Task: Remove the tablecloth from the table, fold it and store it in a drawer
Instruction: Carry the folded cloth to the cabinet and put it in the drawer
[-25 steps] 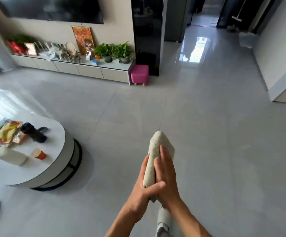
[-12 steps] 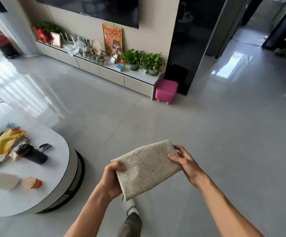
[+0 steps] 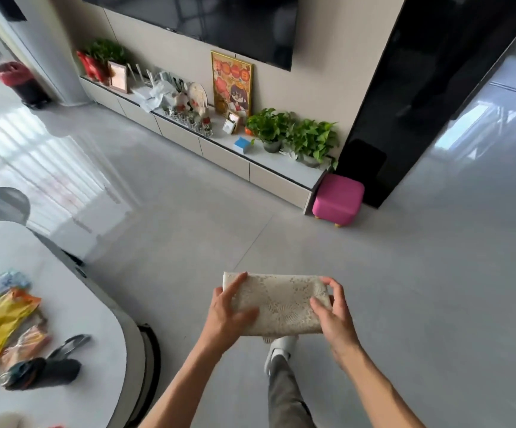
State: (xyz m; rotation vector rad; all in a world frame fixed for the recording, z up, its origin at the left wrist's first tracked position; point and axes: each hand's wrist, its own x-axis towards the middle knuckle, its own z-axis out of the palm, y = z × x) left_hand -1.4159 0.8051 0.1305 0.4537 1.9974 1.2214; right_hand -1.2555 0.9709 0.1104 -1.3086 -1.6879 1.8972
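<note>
The folded cream lace tablecloth is a flat rectangle held out in front of me above the floor. My left hand holds its left end, thumb on top and fingers spread along the edge. My right hand pinches its right end between thumb and fingers. The white round table stands at the lower left, bare of cloth. A low TV cabinet with drawer fronts runs along the far wall, all fronts closed.
On the table lie snack packets, a black bottle and small items. A pink stool sits at the cabinet's right end beside a black pillar. Potted plants and frames top the cabinet. Open grey tile floor lies ahead.
The cloth went from pressed upright between my palms to a flat rectangle held by both ends. The view has drawn closer to the TV cabinet.
</note>
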